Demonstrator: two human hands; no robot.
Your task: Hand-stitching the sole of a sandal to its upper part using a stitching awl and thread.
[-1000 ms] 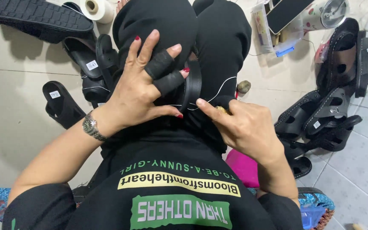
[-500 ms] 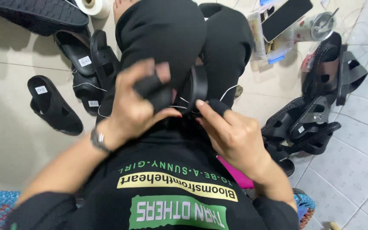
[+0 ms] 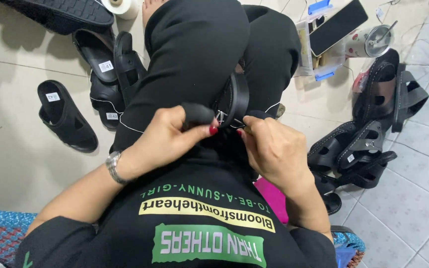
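Note:
I sit with my knees up in black trousers. A black sandal [image 3: 235, 98] stands on edge between my legs, over my lap. My left hand [image 3: 167, 136] pinches its near edge, with a black sleeve over the forefinger. Opposite it, my right hand [image 3: 273, 147] grips a small metal tool or needle [image 3: 238, 120] whose tip is at the sandal's edge; a white thread [image 3: 273, 106] runs off to the right. The sandal's lower part is hidden behind my hands.
Several black sandals [image 3: 65, 116] lie on the tiled floor to the left and a pile of them [image 3: 361, 149] to the right. A roll of white thread [image 3: 120, 7], a phone on a clear box [image 3: 337, 26] and a lidded cup [image 3: 371, 42] are at the top.
My left hand went from spread over the sandal to a closed pinch on its edge. Both hands came together, and the view shifted a little.

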